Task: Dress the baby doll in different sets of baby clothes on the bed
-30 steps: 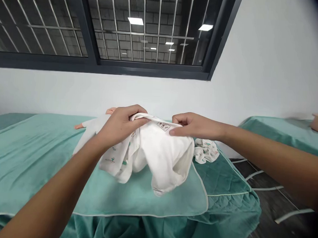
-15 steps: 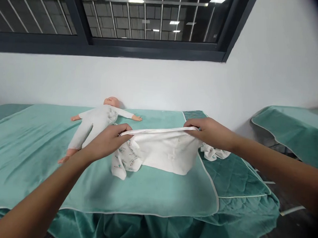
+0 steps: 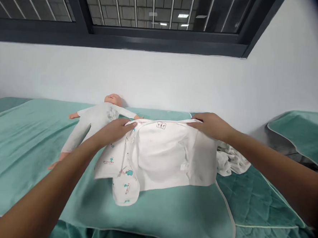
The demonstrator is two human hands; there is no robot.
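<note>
Stretched between my two hands is a white baby shirt (image 3: 162, 153) with small teal and red prints on its left part. Its plain inner side faces me, showing a printed mark near the top edge and a small label lower down. My left hand (image 3: 116, 129) pinches the top edge at the left; my right hand (image 3: 208, 125) grips the same edge at the right. The shirt hangs down over the green mat, and I cannot tell how much of it touches. Behind my left forearm a baby doll (image 3: 95, 118) in a white body lies on its back, arms spread.
A crumpled printed white cloth (image 3: 232, 161) lies right of the shirt on the quilted dark green cover (image 3: 261, 200). The light green mat (image 3: 169, 216) spreads across the bed. A white wall (image 3: 164, 79) and a dark-framed barred window (image 3: 163, 44) stand behind. Another green-covered surface (image 3: 306, 131) is at the right.
The shirt has unfolded between my hands, so its inner side, printed mark and a rounded printed end at the lower left now show. My view has tilted down and come closer.
</note>
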